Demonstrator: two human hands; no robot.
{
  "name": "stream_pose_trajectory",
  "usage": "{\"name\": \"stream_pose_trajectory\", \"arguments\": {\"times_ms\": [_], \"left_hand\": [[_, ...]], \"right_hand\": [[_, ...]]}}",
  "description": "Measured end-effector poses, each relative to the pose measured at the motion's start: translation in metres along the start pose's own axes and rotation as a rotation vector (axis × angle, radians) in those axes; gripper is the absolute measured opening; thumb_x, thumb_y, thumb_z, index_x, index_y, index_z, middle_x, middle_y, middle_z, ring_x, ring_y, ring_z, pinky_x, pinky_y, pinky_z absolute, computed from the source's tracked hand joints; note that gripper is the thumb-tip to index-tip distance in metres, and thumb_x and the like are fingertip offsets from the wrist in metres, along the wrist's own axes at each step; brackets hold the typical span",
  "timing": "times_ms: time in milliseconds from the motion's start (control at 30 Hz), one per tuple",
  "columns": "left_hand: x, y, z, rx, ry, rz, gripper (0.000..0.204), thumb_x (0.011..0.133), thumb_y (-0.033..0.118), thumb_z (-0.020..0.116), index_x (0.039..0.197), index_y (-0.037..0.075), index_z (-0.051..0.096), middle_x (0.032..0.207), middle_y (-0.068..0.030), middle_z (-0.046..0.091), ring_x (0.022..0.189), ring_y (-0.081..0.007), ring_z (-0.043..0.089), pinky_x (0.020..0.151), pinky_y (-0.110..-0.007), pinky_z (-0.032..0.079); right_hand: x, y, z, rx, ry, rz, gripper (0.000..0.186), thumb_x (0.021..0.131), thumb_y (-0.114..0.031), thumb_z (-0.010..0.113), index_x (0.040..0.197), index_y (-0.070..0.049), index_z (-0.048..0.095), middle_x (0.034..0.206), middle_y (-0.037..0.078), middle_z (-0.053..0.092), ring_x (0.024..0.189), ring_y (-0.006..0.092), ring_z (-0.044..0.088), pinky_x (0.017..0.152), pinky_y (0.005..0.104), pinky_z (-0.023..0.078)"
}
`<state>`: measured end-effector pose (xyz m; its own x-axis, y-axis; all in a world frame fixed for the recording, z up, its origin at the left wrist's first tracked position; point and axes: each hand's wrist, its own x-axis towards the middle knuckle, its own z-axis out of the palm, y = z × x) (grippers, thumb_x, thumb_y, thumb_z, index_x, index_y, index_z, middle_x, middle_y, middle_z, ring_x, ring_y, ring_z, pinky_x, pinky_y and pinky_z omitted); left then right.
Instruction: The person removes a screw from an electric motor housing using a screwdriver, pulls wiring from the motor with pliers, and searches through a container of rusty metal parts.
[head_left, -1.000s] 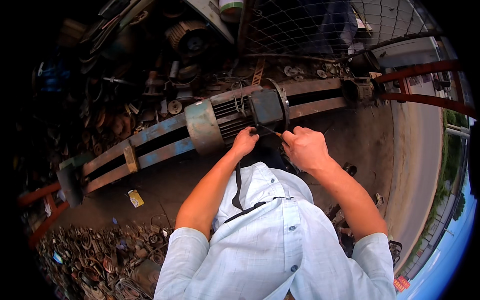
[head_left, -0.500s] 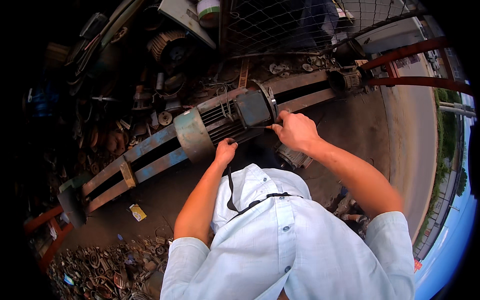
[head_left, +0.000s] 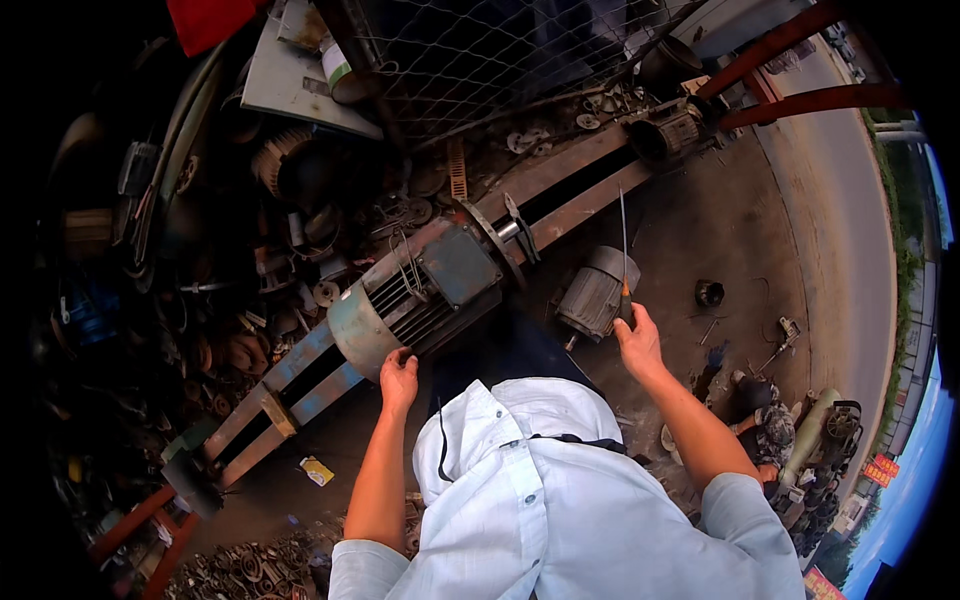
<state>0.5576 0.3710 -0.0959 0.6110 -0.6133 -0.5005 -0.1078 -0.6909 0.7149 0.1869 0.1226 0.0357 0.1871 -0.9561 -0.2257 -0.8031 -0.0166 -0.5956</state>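
A large electric motor with a greenish fan cover [head_left: 362,328], a dark terminal box [head_left: 458,264] and a round end flange [head_left: 490,243] lies across two long steel rails [head_left: 578,205]. What looks like a pair of pliers [head_left: 517,212] rests by its shaft. My left hand [head_left: 399,378] is at the near edge of the fan cover, fingers curled; whatever they may pinch is hidden. Away from the motor, my right hand [head_left: 640,340] grips a screwdriver [head_left: 625,262] with an orange and dark handle, its long thin shaft pointing away from me.
A smaller grey motor [head_left: 597,295] stands on the floor beyond the rails' near side. Scrap parts [head_left: 240,570] heap up at lower left and along the far side, below a wire mesh [head_left: 500,60]. Another person [head_left: 772,425] is low down at the right.
My right hand has drawn back from the flange end toward the right, bringing the screwdriver clear of the motor. My left hand has shifted left along the motor to its fan cover. The view has tilted.
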Motion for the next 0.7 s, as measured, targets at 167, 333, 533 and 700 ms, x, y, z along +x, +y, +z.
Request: {"name": "stream_pose_trajectory", "arguments": {"times_ms": [167, 333, 533, 700], "left_hand": [[-0.008, 0.043, -0.007, 0.011, 0.038, -0.099, 0.032, 0.092, 0.013, 0.062, 0.120, -0.004, 0.064, 0.111, -0.0169, 0.069, 0.100, -0.0238, 0.067, 0.089, -0.035, 0.052], [0.015, 0.082, 0.006, -0.058, 0.185, -0.143, 0.035, 0.094, 0.012, 0.061, 0.126, -0.003, 0.061, 0.116, -0.0151, 0.067, 0.102, -0.0233, 0.065, 0.092, -0.034, 0.051], [0.125, 0.149, 0.005, 0.295, 0.313, 0.040, 0.040, 0.095, 0.011, 0.060, 0.132, -0.003, 0.055, 0.123, -0.0163, 0.055, 0.115, -0.0275, 0.058, 0.099, -0.037, 0.046], [0.216, 0.164, 0.003, 0.742, 0.248, 0.218, 0.054, 0.087, 0.008, 0.060, 0.140, 0.004, 0.050, 0.136, -0.0203, 0.052, 0.127, -0.0390, 0.049, 0.109, -0.044, 0.040]], "right_hand": [[0.062, 0.082, 0.065, 0.420, -0.227, 0.903, 0.015, 0.096, -0.014, 0.060, 0.107, -0.003, 0.060, 0.089, 0.008, 0.064, 0.064, 0.0140, 0.060, 0.049, 0.0291, 0.043], [0.165, 0.124, 0.155, -0.105, -0.334, 0.486, 0.037, 0.092, -0.022, 0.065, 0.118, 0.003, 0.059, 0.112, 0.029, 0.067, 0.110, 0.0470, 0.061, 0.096, 0.0489, 0.046], [0.304, 0.127, 0.225, -0.373, -0.362, 0.221, 0.037, 0.094, -0.033, 0.062, 0.118, -0.005, 0.058, 0.114, 0.025, 0.067, 0.111, 0.0425, 0.062, 0.094, 0.0511, 0.049], [0.342, 0.154, 0.259, -0.530, -0.336, 0.073, 0.044, 0.091, -0.032, 0.066, 0.125, -0.006, 0.057, 0.121, 0.021, 0.060, 0.113, 0.0404, 0.057, 0.094, 0.0498, 0.050]]}}
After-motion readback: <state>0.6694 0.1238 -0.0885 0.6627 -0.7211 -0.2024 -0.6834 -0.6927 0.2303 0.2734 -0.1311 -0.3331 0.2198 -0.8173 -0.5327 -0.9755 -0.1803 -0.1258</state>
